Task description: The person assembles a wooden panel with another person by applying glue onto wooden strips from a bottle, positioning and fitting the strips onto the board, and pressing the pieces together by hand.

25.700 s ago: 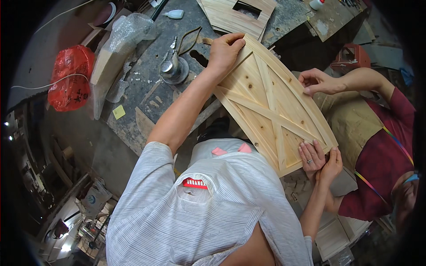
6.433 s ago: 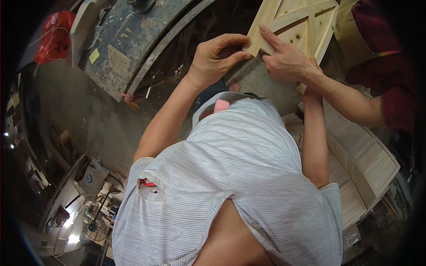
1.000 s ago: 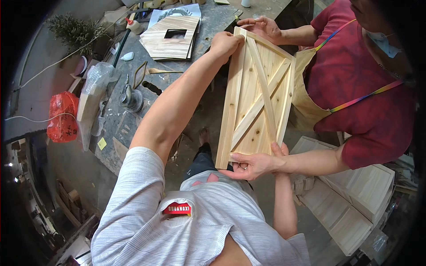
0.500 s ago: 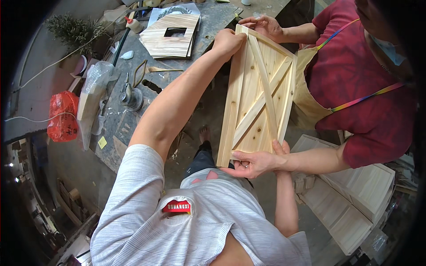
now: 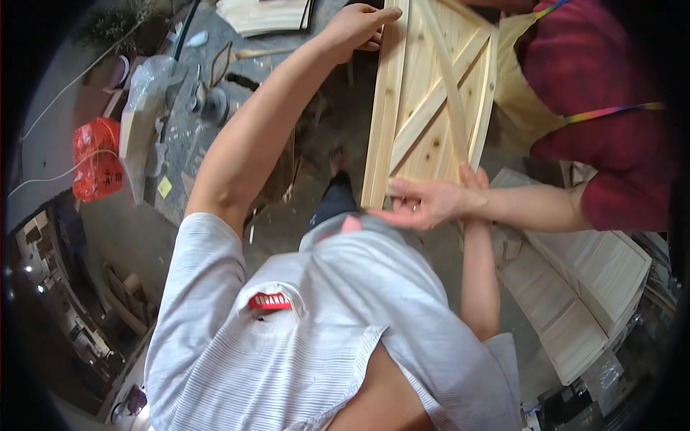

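A pale wooden panel (image 5: 431, 108) with a raised frame and crossed diagonal slats is held up, tilted, between me and a co-worker. My left hand (image 5: 359, 29) grips its far left edge, fingertips on the frame's face. At the near right corner the fingers of my right hand (image 5: 472, 174) curl over the edge. Most of that hand is hidden behind the panel and a co-worker's hand (image 5: 430, 202), which supports the near end with its palm turned up. The panel's far end runs out of view.
The co-worker in a red shirt and tan apron (image 5: 525, 79) stands close on the right. Slatted wooden panels (image 5: 568, 302) lean low behind. On the workbench (image 5: 176, 147) at left are a sander-like tool (image 5: 208, 100), thin wooden boards (image 5: 266, 16) and a plastic-wrapped piece (image 5: 140, 118). A red bag (image 5: 98, 158) sits beside it.
The whole view has shifted, so the panel and bench appear higher up. My left hand's fingers look looser and straighter on the panel's edge. The co-worker's near hand still supports the panel.
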A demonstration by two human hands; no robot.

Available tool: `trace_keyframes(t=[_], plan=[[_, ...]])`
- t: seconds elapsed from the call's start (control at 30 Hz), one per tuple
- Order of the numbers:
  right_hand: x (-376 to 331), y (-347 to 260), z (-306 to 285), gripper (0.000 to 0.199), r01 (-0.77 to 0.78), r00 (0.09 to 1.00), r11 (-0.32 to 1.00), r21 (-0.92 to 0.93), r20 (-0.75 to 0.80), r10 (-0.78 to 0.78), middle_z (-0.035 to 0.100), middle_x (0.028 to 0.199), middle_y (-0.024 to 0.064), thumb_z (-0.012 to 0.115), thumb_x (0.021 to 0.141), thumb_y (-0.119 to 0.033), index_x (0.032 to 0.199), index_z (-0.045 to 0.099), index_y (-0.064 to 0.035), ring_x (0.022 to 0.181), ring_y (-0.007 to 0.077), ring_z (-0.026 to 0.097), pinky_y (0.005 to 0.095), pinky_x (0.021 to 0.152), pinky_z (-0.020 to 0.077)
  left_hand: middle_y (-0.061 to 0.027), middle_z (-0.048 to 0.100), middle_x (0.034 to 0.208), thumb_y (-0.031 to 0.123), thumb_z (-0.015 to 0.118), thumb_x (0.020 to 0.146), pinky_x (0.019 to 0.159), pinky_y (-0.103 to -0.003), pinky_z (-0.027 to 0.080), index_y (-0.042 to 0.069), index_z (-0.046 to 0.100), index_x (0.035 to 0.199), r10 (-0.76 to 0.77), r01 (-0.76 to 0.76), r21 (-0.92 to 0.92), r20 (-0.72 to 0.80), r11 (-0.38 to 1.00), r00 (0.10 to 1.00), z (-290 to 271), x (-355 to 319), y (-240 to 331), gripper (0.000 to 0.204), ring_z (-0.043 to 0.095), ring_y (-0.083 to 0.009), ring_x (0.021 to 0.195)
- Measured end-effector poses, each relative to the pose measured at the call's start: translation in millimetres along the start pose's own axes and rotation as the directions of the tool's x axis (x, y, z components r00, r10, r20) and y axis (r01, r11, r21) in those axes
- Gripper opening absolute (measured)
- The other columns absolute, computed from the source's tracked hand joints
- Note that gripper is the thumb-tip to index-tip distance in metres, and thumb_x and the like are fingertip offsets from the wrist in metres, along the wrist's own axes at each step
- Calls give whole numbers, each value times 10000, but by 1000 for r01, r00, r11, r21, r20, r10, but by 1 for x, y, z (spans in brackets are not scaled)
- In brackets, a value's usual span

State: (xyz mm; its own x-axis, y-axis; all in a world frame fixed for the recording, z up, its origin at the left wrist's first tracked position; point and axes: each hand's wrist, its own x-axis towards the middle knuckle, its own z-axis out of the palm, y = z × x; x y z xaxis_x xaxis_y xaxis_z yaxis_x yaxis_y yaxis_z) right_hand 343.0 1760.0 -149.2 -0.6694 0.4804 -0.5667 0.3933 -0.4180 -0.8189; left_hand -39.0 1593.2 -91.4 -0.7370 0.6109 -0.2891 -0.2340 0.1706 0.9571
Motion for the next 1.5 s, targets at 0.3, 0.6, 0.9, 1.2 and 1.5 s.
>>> trace_keyframes(t=[0.3,0.6,0.9,1.2,1.5], plan=[[11,8,-2,601,-7,986,994,111,168,-12,695,1241,98,746,979,-406,1382,576,5,1063,177,664,330,904,539,10,648,934,427,662,1038,690,-241,509,39,667,1085,-323,338,-147,114,930,939,19,-201,-41,391,611,-65,789],[16,-7,3,526,11,968,994,105,247,-37,713,1193,107,679,1027,-374,1377,587,7,1024,184,683,336,867,548,-11,682,967,351,688,1038,754,-228,516,-14,671,1225,-299,320,-183,134,930,945,37,-283,-49,410,608,-65,823],[14,-2,6,527,42,959,990,136,273,-79,717,1200,100,644,1046,-379,1398,577,7,1018,163,685,311,855,551,-7,697,943,251,670,1057,728,-216,514,19,690,1146,-278,280,-191,39,941,960,60,-308,-64,250,630,-57,809],[12,-5,11,557,43,952,992,122,296,-77,723,1161,95,660,1027,-427,1374,593,4,992,169,689,318,820,556,0,693,874,234,707,1022,676,-226,479,9,711,1038,-297,305,88,-96,948,950,70,-305,-48,226,577,-59,737],[29,31,-17,505,96,995,985,-142,34,-92,713,1100,78,726,982,-422,1287,646,-27,961,161,641,362,812,526,5,648,810,189,689,1019,647,-239,470,27,661,980,-266,273,84,-88,958,960,71,-301,-70,169,569,-54,719]])
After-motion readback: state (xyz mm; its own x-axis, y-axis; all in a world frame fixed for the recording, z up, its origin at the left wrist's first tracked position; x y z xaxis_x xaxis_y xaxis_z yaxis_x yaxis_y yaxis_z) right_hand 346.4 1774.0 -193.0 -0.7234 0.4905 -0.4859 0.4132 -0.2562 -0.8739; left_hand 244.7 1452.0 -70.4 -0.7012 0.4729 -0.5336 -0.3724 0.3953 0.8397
